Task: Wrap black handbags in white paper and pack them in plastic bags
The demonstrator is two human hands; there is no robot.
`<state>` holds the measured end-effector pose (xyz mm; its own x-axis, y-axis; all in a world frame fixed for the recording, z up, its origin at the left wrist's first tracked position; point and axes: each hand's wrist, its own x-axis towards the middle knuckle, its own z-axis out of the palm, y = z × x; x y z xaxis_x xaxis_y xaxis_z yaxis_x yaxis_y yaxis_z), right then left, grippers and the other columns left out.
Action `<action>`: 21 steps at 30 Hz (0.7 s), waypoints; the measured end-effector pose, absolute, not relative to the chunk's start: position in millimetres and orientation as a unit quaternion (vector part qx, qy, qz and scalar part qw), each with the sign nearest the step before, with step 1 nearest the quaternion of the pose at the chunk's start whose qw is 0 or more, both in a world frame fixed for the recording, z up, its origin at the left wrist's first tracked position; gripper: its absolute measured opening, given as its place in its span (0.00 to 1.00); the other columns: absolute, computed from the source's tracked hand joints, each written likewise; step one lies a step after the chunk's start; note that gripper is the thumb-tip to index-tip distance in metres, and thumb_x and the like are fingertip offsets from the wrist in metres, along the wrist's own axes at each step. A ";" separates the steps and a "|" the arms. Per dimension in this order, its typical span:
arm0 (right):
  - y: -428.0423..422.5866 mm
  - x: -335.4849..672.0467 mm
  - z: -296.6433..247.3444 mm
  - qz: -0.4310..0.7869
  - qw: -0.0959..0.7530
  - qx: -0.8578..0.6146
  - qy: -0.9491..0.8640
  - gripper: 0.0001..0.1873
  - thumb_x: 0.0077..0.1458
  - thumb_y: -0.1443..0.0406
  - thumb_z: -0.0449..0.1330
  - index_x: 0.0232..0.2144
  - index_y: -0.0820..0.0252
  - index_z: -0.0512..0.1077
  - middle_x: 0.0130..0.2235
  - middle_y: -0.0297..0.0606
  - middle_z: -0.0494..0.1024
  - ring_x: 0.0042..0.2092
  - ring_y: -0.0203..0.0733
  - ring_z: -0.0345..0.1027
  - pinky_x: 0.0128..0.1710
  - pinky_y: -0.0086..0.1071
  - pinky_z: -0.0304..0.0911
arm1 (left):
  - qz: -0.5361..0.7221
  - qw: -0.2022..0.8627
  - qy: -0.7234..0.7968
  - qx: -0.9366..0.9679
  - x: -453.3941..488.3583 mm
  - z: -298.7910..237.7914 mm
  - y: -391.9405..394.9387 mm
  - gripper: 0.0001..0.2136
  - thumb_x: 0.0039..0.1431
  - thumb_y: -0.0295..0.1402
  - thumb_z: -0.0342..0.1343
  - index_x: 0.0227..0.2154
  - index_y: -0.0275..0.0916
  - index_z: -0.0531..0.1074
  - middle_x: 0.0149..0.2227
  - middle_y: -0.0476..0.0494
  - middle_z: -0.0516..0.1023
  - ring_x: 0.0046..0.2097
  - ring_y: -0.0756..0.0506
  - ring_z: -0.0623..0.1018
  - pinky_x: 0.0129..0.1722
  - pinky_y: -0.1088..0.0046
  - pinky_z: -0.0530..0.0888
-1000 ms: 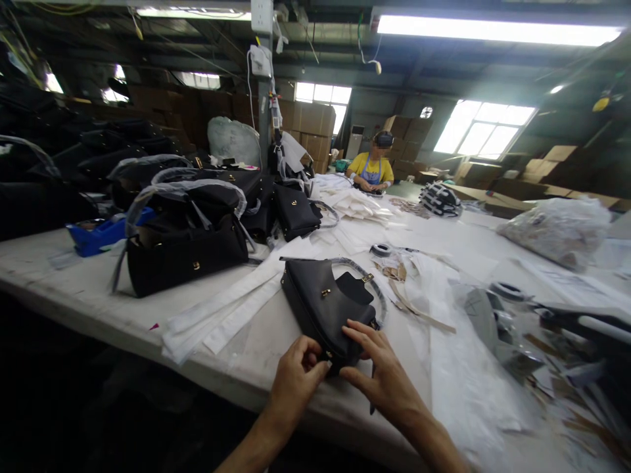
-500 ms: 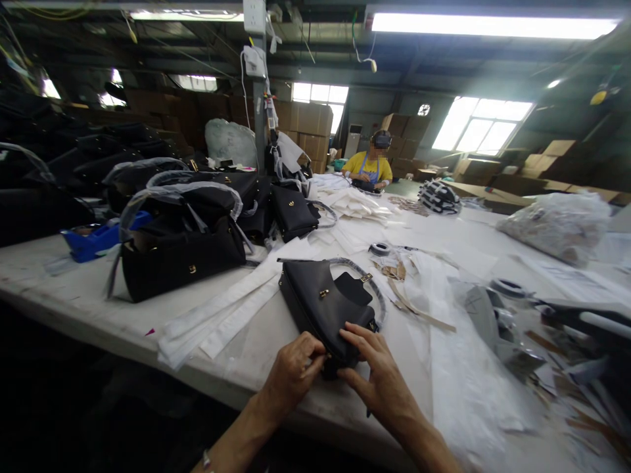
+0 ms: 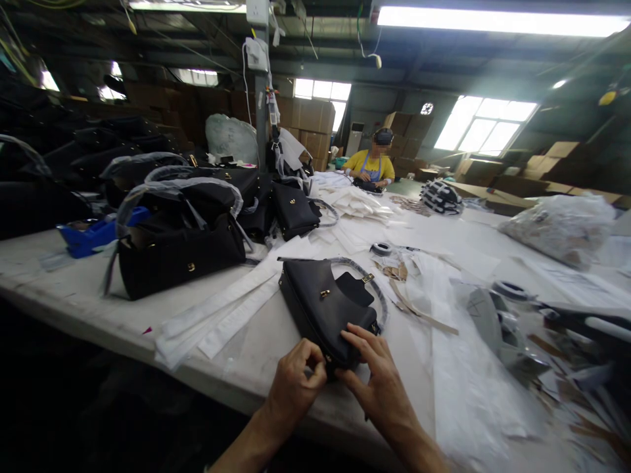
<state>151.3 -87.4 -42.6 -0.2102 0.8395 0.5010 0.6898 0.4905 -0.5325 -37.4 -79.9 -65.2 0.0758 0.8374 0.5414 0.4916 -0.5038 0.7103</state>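
Observation:
A small black handbag [image 3: 323,305] with gold fittings lies on the white table [image 3: 98,309] in front of me, its wrapped handle curving behind it. My left hand [image 3: 296,381] is closed in a pinch at the bag's near corner. My right hand [image 3: 379,387] rests on the near end of the bag with its fingers pressed against the leather. Both hands touch the same corner of the bag.
A larger black handbag [image 3: 180,246] with plastic-wrapped handles stands at left, more black bags [image 3: 290,207] behind it. White paper strips [image 3: 221,312] lie beside the small bag. Tape rolls, scraps and plastic litter the right side. A person in a yellow shirt [image 3: 372,167] sits at the far end.
My left hand's fingers have curled tighter at the bag's corner. The bag and my right hand have barely moved.

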 end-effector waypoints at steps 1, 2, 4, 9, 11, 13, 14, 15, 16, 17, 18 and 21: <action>-87.4 149.3 -42.6 0.092 0.390 -0.497 -0.770 0.29 0.52 0.69 0.65 0.56 0.48 0.68 0.58 0.38 0.69 0.58 0.53 0.61 0.56 0.48 0.63 | 0.493 0.186 0.476 0.705 -38.4 -63.6 -81.0 0.06 0.53 0.23 0.49 0.26 0.41 0.66 0.25 0.52 0.72 0.27 0.51 0.75 0.30 0.79 0.71; -87.1 147.0 -42.8 0.087 0.394 -0.498 -0.767 0.29 0.51 0.69 0.65 0.55 0.49 0.68 0.58 0.38 0.70 0.58 0.53 0.62 0.56 0.48 0.63 | 0.490 0.197 0.484 0.697 -39.7 -62.1 -81.9 0.06 0.54 0.24 0.49 0.26 0.41 0.67 0.25 0.52 0.73 0.28 0.51 0.75 0.29 0.79 0.71; -86.1 140.7 -43.5 0.078 0.403 -0.500 -0.763 0.28 0.51 0.69 0.66 0.55 0.50 0.69 0.57 0.39 0.71 0.57 0.54 0.63 0.56 0.48 0.63 | 0.484 0.219 0.496 0.687 -43.1 -59.6 -82.8 0.06 0.58 0.27 0.50 0.27 0.41 0.69 0.26 0.51 0.75 0.28 0.51 0.76 0.29 0.79 0.71; -82.0 119.5 -45.3 0.055 0.418 -0.508 -0.751 0.28 0.50 0.70 0.66 0.54 0.53 0.70 0.55 0.42 0.72 0.55 0.55 0.64 0.55 0.50 0.63 | 0.473 0.248 0.513 0.672 -54.3 -55.7 -82.0 0.06 0.58 0.30 0.51 0.31 0.40 0.73 0.30 0.49 0.78 0.32 0.49 0.79 0.34 0.77 0.73; -80.9 111.5 -44.9 0.050 0.415 -0.509 -0.752 0.28 0.51 0.70 0.66 0.54 0.54 0.69 0.55 0.42 0.72 0.55 0.55 0.64 0.55 0.50 0.63 | 0.464 0.260 0.522 0.668 -58.6 -52.0 -81.3 0.06 0.56 0.29 0.52 0.33 0.40 0.74 0.32 0.48 0.79 0.34 0.49 0.80 0.36 0.76 0.73; -80.4 105.4 -43.9 0.045 0.412 -0.508 -0.755 0.28 0.52 0.70 0.65 0.55 0.55 0.69 0.55 0.43 0.72 0.55 0.55 0.64 0.55 0.51 0.62 | 0.444 0.274 0.542 0.659 -61.8 -46.7 -80.3 0.06 0.56 0.30 0.53 0.32 0.41 0.75 0.33 0.48 0.80 0.36 0.48 0.80 0.37 0.75 0.72; -80.3 103.2 -43.4 0.043 0.411 -0.508 -0.756 0.28 0.52 0.70 0.65 0.55 0.55 0.69 0.55 0.43 0.72 0.55 0.55 0.63 0.56 0.51 0.62 | 0.433 0.281 0.554 0.653 -62.7 -43.9 -79.7 0.06 0.56 0.30 0.53 0.32 0.41 0.75 0.33 0.47 0.80 0.36 0.47 0.80 0.37 0.75 0.72; -80.4 101.5 -43.0 0.041 0.409 -0.507 -0.758 0.28 0.52 0.70 0.65 0.55 0.55 0.68 0.55 0.43 0.72 0.55 0.55 0.63 0.56 0.51 0.61 | 0.425 0.286 0.564 0.648 -63.3 -41.5 -78.9 0.06 0.56 0.31 0.52 0.31 0.41 0.74 0.32 0.47 0.80 0.36 0.47 0.79 0.36 0.75 0.71; -80.6 100.3 -42.6 0.039 0.407 -0.507 -0.759 0.27 0.52 0.70 0.65 0.55 0.55 0.68 0.55 0.43 0.72 0.55 0.55 0.64 0.56 0.51 0.61 | 0.420 0.289 0.570 0.644 -63.4 -39.5 -78.1 0.06 0.56 0.31 0.52 0.29 0.41 0.74 0.31 0.47 0.79 0.35 0.47 0.79 0.35 0.74 0.70; -80.8 99.6 -42.4 0.037 0.406 -0.506 -0.760 0.27 0.53 0.69 0.65 0.55 0.55 0.68 0.55 0.43 0.72 0.55 0.55 0.64 0.56 0.51 0.61 | 0.419 0.290 0.573 0.643 -63.2 -38.0 -77.2 0.06 0.56 0.31 0.51 0.28 0.40 0.74 0.30 0.47 0.79 0.34 0.47 0.78 0.34 0.74 0.69; -81.1 99.3 -42.4 0.036 0.404 -0.506 -0.761 0.27 0.53 0.69 0.65 0.56 0.55 0.68 0.55 0.43 0.72 0.55 0.55 0.63 0.56 0.51 0.61 | 0.419 0.290 0.573 0.641 -62.8 -37.2 -76.4 0.07 0.56 0.31 0.51 0.27 0.40 0.73 0.29 0.47 0.78 0.33 0.47 0.78 0.33 0.74 0.68; -82.0 99.7 -43.3 0.035 0.401 -0.506 -0.763 0.28 0.54 0.70 0.64 0.56 0.54 0.67 0.55 0.43 0.71 0.55 0.55 0.63 0.56 0.51 0.61 | 0.421 0.296 0.575 0.636 -61.7 -36.4 -74.7 0.08 0.56 0.31 0.50 0.24 0.40 0.71 0.26 0.48 0.76 0.30 0.47 0.76 0.31 0.74 0.66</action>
<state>99.7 -82.0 -43.3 -0.1661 0.8010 0.5752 0.7441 0.4846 -0.4599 -61.7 -74.7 -36.4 -0.0148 0.9808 0.1946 0.4820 -0.1635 0.8608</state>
